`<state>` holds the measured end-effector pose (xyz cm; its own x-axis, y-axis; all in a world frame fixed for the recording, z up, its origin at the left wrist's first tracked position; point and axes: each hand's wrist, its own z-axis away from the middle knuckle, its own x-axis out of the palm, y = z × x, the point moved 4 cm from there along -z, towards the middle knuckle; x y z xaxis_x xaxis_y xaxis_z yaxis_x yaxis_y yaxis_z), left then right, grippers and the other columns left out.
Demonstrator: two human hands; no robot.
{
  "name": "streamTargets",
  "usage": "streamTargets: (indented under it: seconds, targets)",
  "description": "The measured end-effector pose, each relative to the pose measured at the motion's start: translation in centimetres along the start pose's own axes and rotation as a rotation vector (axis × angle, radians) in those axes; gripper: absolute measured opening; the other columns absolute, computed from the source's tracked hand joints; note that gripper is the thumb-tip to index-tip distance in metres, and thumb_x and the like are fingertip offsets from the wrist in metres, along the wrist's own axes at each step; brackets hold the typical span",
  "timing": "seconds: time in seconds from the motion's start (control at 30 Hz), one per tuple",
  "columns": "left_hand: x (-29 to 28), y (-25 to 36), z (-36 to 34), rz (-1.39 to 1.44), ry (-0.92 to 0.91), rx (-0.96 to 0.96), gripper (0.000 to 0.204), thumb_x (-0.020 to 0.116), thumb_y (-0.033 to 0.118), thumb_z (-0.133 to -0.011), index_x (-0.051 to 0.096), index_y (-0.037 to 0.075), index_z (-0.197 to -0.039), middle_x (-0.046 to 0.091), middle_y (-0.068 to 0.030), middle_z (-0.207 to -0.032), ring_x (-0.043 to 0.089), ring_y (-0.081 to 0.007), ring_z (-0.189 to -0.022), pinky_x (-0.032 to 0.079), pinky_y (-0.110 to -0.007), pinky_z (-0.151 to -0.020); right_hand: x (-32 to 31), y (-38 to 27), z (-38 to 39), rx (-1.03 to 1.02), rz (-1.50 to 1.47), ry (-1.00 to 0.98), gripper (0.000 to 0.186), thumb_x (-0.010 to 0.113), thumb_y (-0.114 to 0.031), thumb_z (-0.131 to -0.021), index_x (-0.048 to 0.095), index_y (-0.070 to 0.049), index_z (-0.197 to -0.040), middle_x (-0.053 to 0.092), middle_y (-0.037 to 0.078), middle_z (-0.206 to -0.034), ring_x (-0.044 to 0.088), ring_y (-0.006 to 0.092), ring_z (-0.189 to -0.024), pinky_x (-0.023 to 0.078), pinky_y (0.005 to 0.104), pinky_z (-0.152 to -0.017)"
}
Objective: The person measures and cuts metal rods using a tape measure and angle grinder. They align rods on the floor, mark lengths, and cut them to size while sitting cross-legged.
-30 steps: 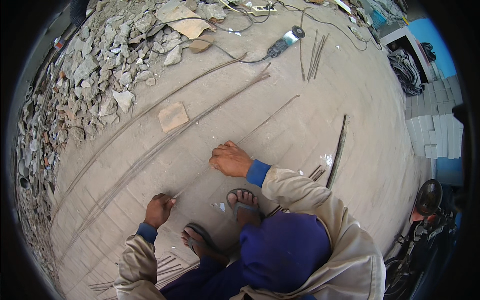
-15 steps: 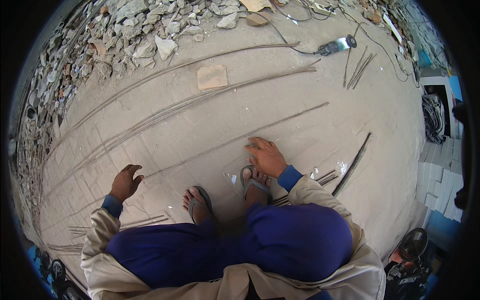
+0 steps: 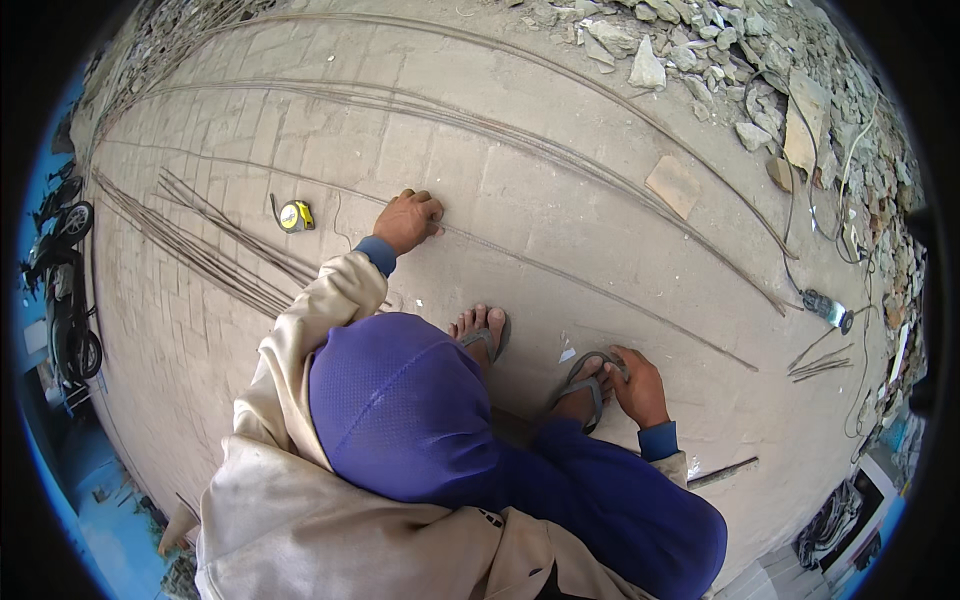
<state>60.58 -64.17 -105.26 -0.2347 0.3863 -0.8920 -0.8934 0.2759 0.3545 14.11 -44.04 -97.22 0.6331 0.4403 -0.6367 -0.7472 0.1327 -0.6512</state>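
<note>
A long thin steel rod (image 3: pixel 590 285) lies on the dusty paved floor in front of my feet. My left hand (image 3: pixel 408 220) is down at that rod, its fingers bent and closed around it. Beside my right sandal (image 3: pixel 593 385) hangs my right hand (image 3: pixel 640 388), fingers loosely curved and nothing visible in them. A yellow and black tape measure (image 3: pixel 296 216) rests left of my left hand. Between there and my left knee lies a bundle of cut rods (image 3: pixel 215 255), partly hidden by my sleeve.
Farther off stretch longer bent rods (image 3: pixel 470 125) and a flat tan slab piece (image 3: pixel 675 187). Broken rubble (image 3: pixel 700 50) is heaped at the far right. An angle grinder (image 3: pixel 825 309) with a cable sits near short rods (image 3: pixel 820 368). A motorcycle (image 3: pixel 68 290) stands at the left.
The view has swung to the left, bringing the tape measure into sight. My left hand has reached forward and closed on the rod. My right hand has drawn back beside my right foot.
</note>
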Motion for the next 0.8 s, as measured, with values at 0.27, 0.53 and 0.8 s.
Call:
streamTargets:
  seconds: [0.27, 0.53, 0.8]
  targets:
    - [0.7, -0.9, 0.8, 0.072, 0.088, 0.087, 0.021, 0.078, 0.031, -0.09, 0.067, 0.014, -0.095, 0.065, -0.0027, -0.105, 0.062, -0.028, -0.108, 0.049, -0.045, -0.095, 0.8, -3.0, -0.1, -0.022, -0.031, -0.08, 0.033, 0.072, -0.014, -0.097, 0.069, 0.001, -0.126, 0.075, 0.023, -0.109, 0.075, 0.0386, -0.099, 0.058, 0.0429, -0.086]
    - [0.9, -0.9, 1.1, -0.056, 0.093, 0.249, 0.021, 0.076, 0.028, -0.092, 0.07, 0.01, -0.1, 0.066, -0.0059, -0.107, 0.063, -0.0259, -0.109, 0.05, -0.042, -0.097, -1.4, -6.4, 4.1, 0.414, -0.329, -0.217, 0.051, 0.073, -0.035, -0.096, 0.071, -0.004, -0.137, 0.077, 0.019, -0.12, 0.072, 0.0288, -0.116, 0.053, 0.0325, -0.102]
    - [0.4, -0.6, 1.6, -0.082, -0.05, 0.249, 0.027, 0.075, 0.036, -0.093, 0.07, 0.01, -0.1, 0.068, -0.0062, -0.108, 0.064, -0.026, -0.108, 0.049, -0.042, -0.098, -3.7, -5.4, 5.4, 0.372, -0.142, -0.227, 0.039, 0.072, -0.021, -0.098, 0.07, -0.001, -0.131, 0.078, 0.017, -0.117, 0.073, 0.0228, -0.111, 0.056, 0.033, -0.095]
